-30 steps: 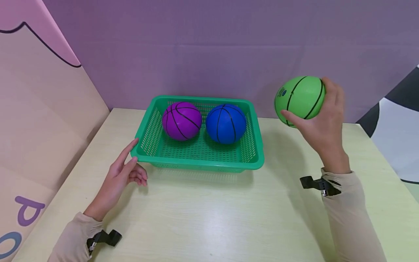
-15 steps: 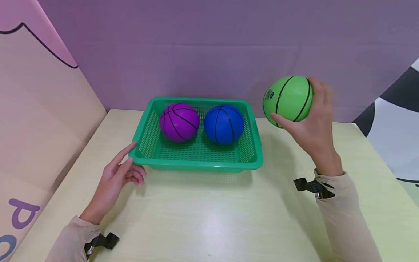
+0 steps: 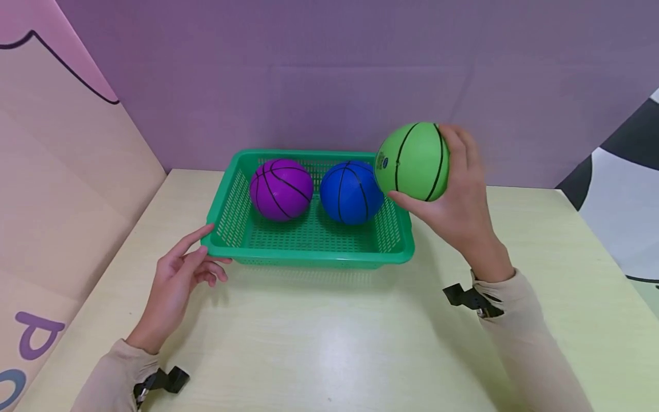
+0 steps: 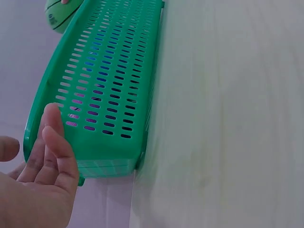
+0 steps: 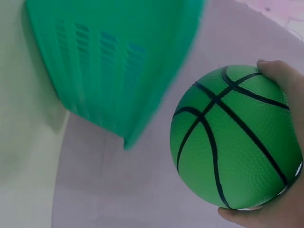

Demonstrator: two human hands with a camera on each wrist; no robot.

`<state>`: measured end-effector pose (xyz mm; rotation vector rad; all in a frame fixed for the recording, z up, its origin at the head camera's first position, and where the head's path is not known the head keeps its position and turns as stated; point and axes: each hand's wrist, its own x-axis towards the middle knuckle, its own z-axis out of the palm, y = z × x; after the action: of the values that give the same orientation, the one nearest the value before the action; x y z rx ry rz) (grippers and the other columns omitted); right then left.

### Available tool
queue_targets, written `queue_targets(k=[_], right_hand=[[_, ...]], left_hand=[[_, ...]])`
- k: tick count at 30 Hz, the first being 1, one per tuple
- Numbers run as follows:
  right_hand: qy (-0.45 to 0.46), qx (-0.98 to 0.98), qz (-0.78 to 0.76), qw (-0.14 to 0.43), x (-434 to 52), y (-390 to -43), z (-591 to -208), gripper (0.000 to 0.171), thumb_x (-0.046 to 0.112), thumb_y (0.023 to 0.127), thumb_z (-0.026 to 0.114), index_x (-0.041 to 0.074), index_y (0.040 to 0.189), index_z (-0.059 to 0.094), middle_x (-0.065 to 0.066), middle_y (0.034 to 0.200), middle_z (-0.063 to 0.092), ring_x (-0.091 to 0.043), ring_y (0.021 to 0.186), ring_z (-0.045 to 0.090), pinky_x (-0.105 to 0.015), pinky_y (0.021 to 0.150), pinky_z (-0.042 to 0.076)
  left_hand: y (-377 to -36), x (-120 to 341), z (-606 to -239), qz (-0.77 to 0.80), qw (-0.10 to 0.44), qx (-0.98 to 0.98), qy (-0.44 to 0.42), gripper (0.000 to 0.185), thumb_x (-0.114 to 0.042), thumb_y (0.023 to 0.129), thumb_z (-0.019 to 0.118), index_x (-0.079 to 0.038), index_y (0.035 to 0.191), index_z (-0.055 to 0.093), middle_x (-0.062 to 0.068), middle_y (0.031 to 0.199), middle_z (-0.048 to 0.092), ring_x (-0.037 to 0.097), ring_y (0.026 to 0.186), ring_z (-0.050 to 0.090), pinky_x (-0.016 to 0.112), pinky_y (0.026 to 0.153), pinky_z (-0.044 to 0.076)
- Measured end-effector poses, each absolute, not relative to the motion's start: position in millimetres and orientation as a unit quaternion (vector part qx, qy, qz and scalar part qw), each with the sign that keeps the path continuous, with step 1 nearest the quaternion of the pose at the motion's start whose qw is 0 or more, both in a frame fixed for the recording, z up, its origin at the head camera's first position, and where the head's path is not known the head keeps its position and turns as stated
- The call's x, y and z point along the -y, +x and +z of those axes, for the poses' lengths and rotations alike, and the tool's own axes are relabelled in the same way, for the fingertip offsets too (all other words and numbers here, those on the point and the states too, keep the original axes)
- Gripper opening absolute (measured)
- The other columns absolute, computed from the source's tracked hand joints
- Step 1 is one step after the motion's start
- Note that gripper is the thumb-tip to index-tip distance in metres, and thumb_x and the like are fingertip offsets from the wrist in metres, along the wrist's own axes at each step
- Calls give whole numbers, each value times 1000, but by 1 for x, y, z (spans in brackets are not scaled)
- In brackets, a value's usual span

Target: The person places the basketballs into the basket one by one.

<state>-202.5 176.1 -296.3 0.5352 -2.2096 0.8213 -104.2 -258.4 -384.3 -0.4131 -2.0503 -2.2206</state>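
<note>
My right hand (image 3: 465,214) grips a green toy basketball (image 3: 414,163) with black lines, thumb below and fingers round its far right side. In the head view the ball hangs over the back right of a green plastic basket (image 3: 319,253), covering part of its rim. A purple toy basketball (image 3: 281,190) and a blue toy basketball (image 3: 350,194) lie inside, the blue one partly hidden by the green. At the basket's front left corner rests my left hand (image 3: 175,277), its index finger and thumb touching the rim. The left wrist view shows relaxed fingers (image 4: 54,142) along the basket's outer side.
The basket stands on a pale wooden table (image 3: 319,337), near a purple backdrop (image 3: 309,74) at the rear. A beige panel (image 3: 67,171) rises on the left. A black and white panel (image 3: 625,194) stands at the right.
My right hand has carried the green ball left, from beside the basket to over its back right part. The left hand stays at the front left corner, and the basket has not visibly moved.
</note>
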Motion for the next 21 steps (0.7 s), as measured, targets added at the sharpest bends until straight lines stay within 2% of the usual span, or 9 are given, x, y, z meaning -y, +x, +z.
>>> queue_targets(k=[8,14,21], right_hand=[[235,865,305,321,-145,-196,-310,109,41,64,92,22,154,33,-7,154,33,-27,137,37,-59,89,53],[257,857,311,321,-127,-191,-310,108,43,64,92,22,153,34,-9,154,33,-29,137,37,-57,89,54],[287,852,305,316,-108,-187,-312,109,47,63,90,21,153,34,-11,154,33,-28,141,33,-56,90,53]], left_hand=[[-105,258,-388,-721,57,682,-112,45,-13,107,47,0,149,41,15,93,74,18,71,71,24,63,57],[-105,259,-388,-717,63,685,-109,44,-13,107,47,0,149,41,17,93,74,18,71,71,23,62,57],[-105,257,-386,-711,71,692,-102,44,-12,106,48,1,148,43,7,87,74,19,72,70,24,60,55]])
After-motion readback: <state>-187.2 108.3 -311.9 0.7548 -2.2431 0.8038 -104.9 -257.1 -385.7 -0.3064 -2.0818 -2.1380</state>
